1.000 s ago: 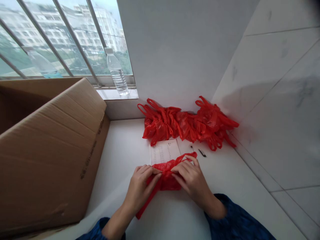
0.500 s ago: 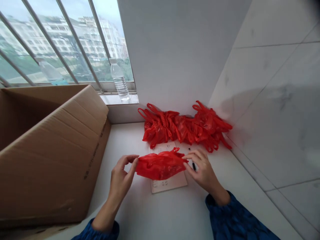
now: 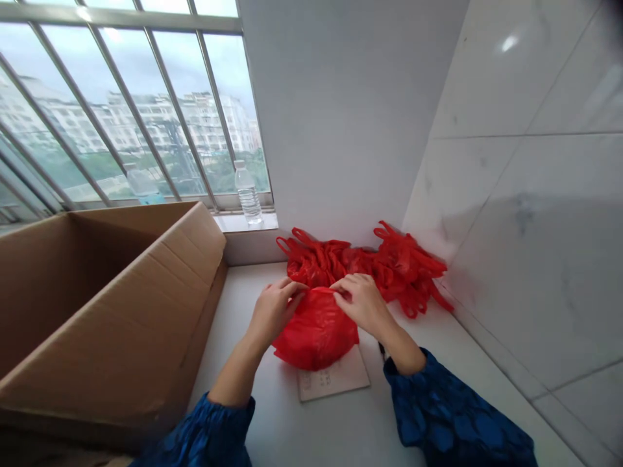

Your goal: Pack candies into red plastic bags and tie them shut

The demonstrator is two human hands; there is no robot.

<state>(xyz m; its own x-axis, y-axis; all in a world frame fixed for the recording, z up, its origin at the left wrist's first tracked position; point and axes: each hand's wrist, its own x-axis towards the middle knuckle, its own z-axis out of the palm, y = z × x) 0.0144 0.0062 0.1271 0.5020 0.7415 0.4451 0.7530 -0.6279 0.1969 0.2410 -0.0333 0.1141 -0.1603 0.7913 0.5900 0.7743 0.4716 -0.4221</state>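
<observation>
A red plastic bag [image 3: 316, 334] hangs between my two hands, its body puffed out toward me. My left hand [image 3: 278, 308] pinches its upper edge at the left. On the right side of that edge, my right hand [image 3: 361, 299] grips it between thumb and fingers. Beneath the bag, a pale notebook [image 3: 335, 381] with small marks lies on the white surface, partly covered. Part of a black pen [image 3: 382, 350] shows beside my right wrist. Behind my hands, a heap of crumpled red plastic bags [image 3: 403, 266] rests along the wall.
At the left stands a large open cardboard box [image 3: 160, 318]. A clear water bottle [image 3: 249, 198] is upright on the window sill [image 3: 233, 224], and another bottle [image 3: 145, 187] shows behind the box. Window bars and a marbled tile wall [image 3: 535, 227] border the white surface [image 3: 341, 431].
My hands have drawn closer together and now hold the bag by its upper edge. The bag's shape has gone from flat and wide to rounded and hanging. The view has tilted upward.
</observation>
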